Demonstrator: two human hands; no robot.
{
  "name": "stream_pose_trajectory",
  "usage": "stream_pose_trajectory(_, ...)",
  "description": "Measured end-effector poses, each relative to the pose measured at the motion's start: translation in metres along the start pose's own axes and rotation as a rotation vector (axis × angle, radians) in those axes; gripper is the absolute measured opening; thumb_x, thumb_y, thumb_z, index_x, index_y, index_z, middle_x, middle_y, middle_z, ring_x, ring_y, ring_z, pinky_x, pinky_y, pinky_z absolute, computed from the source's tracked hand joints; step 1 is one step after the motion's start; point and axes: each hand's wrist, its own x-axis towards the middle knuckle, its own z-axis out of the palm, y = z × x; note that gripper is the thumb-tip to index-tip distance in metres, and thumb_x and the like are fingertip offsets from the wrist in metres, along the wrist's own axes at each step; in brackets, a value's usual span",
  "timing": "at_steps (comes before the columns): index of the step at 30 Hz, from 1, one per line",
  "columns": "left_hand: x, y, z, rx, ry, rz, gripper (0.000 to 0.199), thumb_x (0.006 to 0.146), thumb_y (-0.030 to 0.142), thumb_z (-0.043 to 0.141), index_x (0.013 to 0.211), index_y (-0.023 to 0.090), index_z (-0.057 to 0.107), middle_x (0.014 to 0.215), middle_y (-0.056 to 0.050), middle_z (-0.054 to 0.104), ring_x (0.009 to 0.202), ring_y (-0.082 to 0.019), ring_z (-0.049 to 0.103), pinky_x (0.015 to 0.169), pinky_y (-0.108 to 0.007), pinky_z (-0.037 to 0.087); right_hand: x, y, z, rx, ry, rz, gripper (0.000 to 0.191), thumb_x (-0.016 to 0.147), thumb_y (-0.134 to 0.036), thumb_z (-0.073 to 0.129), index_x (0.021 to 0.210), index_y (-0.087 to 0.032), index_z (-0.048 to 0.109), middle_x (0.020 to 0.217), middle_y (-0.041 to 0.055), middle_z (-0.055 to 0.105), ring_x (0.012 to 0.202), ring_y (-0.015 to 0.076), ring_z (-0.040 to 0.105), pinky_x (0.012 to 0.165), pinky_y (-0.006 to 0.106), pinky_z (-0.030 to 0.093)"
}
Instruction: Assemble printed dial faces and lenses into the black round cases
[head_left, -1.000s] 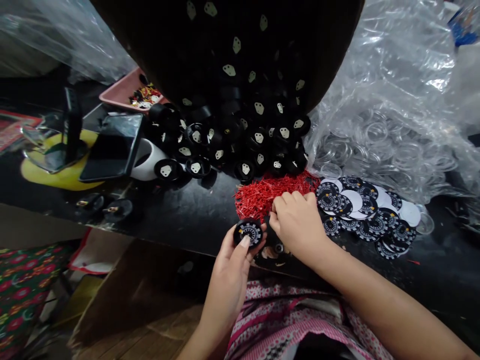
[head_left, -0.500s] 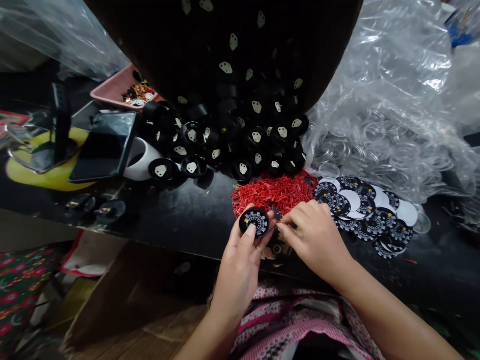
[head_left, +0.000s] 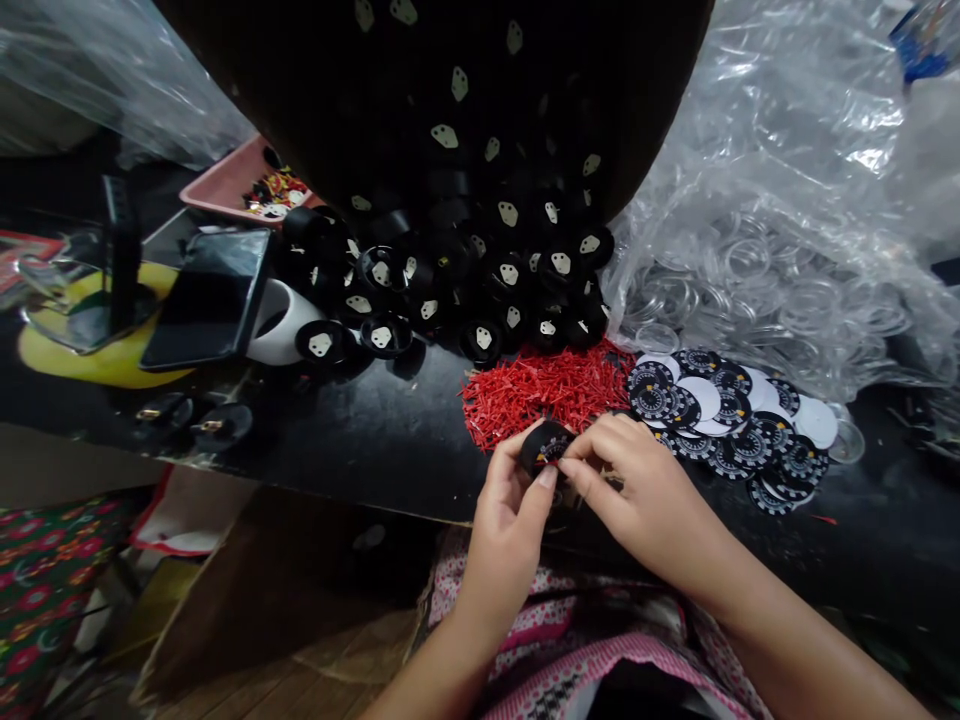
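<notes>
While the left hand [head_left: 506, 510] is clamped round a black dial [head_left: 549, 445] just in front of a heap of red slivers [head_left: 544, 388], the right hand [head_left: 634, 475], seen from the head view, pinches a red sliver [head_left: 556, 463] at the dial's face. Printed discs [head_left: 754, 445] lie to the right on the table [head_left: 345, 440]; black cups [head_left: 484, 340] are piled behind the heap.

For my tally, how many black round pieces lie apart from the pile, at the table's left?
2: the left piece in front of the yellow object, the right piece just beside it. None seem hidden there.
</notes>
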Motion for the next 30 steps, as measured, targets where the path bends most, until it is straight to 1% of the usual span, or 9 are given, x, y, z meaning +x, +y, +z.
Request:
stream_pose_trajectory(7, 0.000, 0.011, 0.001, 0.165, 0.068, 0.067, 0.015, 0.087, 0.028, 0.067, 0.102, 0.025, 0.065, 0.093, 0.001, 0.071, 0.088, -0.016, 0.066, 0.082, -0.027, 0.052, -0.005, -0.001, -0.001, 0.020, 0.011, -0.029, 0.020, 0.094, -0.016, 0.056, 0.075, -0.021, 0.055, 0.079, 0.0021, 0.061, 0.080, 0.0195, 0.055, 0.074, 0.034, 0.041)
stream_pose_trajectory(11, -0.003, 0.011, 0.001, 0.247, 0.106, 0.101, 0.019, 0.084, 0.024, 0.068, 0.102, 0.025, 0.067, 0.091, 0.002, 0.072, 0.083, -0.016, 0.066, 0.078, -0.027, 0.052, -0.009, -0.002, 0.005, 0.009, 0.027, -0.034, 0.021, 0.094, -0.014, 0.055, 0.074, -0.021, 0.052, 0.080, 0.0032, 0.060, 0.079, 0.0197, 0.055, 0.071, 0.033, 0.041)
stream_pose_trajectory(14, -0.005, 0.012, 0.000, 0.263, 0.123, 0.108, 0.018, 0.085, 0.024, 0.067, 0.103, 0.026, 0.067, 0.093, 0.002, 0.073, 0.083, -0.016, 0.067, 0.076, -0.026, 0.052, -0.010, -0.004, 0.009, 0.014, 0.086, -0.045, 0.023, 0.095, -0.014, 0.054, 0.073, -0.020, 0.050, 0.079, 0.0035, 0.060, 0.077, 0.0193, 0.054, 0.070, 0.032, 0.041)
stream_pose_trajectory(17, -0.003, 0.013, -0.001, 0.222, 0.101, 0.074, 0.018, 0.086, 0.027, 0.066, 0.104, 0.026, 0.067, 0.097, 0.000, 0.074, 0.089, -0.018, 0.068, 0.081, -0.028, 0.053, -0.008, -0.005, 0.007, 0.019, 0.089, -0.029, 0.024, 0.093, -0.015, 0.057, 0.071, -0.020, 0.051, 0.075, 0.0018, 0.059, 0.073, 0.0181, 0.054, 0.067, 0.032, 0.039)
stream_pose_trajectory(20, 0.002, 0.015, -0.003, 0.074, -0.012, -0.060, 0.025, 0.089, 0.032, 0.065, 0.113, 0.026, 0.066, 0.109, -0.002, 0.074, 0.104, -0.021, 0.068, 0.093, -0.033, 0.053, -0.004, -0.003, 0.000, -0.009, 0.071, -0.042, 0.022, 0.090, -0.016, 0.062, 0.070, -0.019, 0.055, 0.072, 0.0005, 0.059, 0.071, 0.0171, 0.055, 0.068, 0.032, 0.038)
stream_pose_trajectory(23, 0.004, 0.014, -0.006, -0.037, -0.078, -0.167, 0.038, 0.088, 0.033, 0.068, 0.125, 0.028, 0.062, 0.125, -0.005, 0.070, 0.119, -0.025, 0.064, 0.104, -0.038, 0.049, -0.001, 0.001, -0.004, -0.111, 0.092, -0.173, 0.007, 0.093, -0.016, 0.058, 0.091, -0.016, 0.065, 0.085, 0.0047, 0.066, 0.081, 0.0200, 0.059, 0.076, 0.035, 0.039)
stream_pose_trajectory(25, 0.004, 0.013, -0.007, -0.045, -0.075, -0.175, 0.043, 0.087, 0.033, 0.069, 0.129, 0.029, 0.062, 0.133, -0.005, 0.067, 0.127, -0.026, 0.059, 0.108, -0.039, 0.047, 0.001, 0.004, -0.003, -0.242, 0.096, -0.261, 0.013, 0.095, -0.016, 0.054, 0.097, -0.013, 0.066, 0.089, 0.0075, 0.067, 0.084, 0.0224, 0.058, 0.078, 0.037, 0.038)
stream_pose_trajectory(28, 0.001, 0.010, -0.004, -0.036, -0.009, -0.191, 0.041, 0.087, 0.037, 0.069, 0.128, 0.030, 0.066, 0.139, -0.005, 0.064, 0.135, -0.027, 0.054, 0.113, -0.039, 0.043, 0.004, 0.007, 0.003, -0.405, 0.125, -0.345, 0.020, 0.095, -0.015, 0.049, 0.084, -0.014, 0.065, 0.079, 0.0069, 0.064, 0.076, 0.0217, 0.054, 0.075, 0.037, 0.036)
stream_pose_trajectory(30, -0.001, 0.006, 0.002, -0.099, 0.071, -0.234, 0.038, 0.086, 0.042, 0.070, 0.122, 0.029, 0.070, 0.136, -0.007, 0.066, 0.132, -0.029, 0.057, 0.112, -0.042, 0.044, 0.005, 0.005, 0.007, -0.415, 0.169, -0.355, 0.022, 0.094, -0.014, 0.047, 0.079, -0.015, 0.063, 0.074, 0.0053, 0.062, 0.072, 0.0198, 0.052, 0.073, 0.035, 0.037)
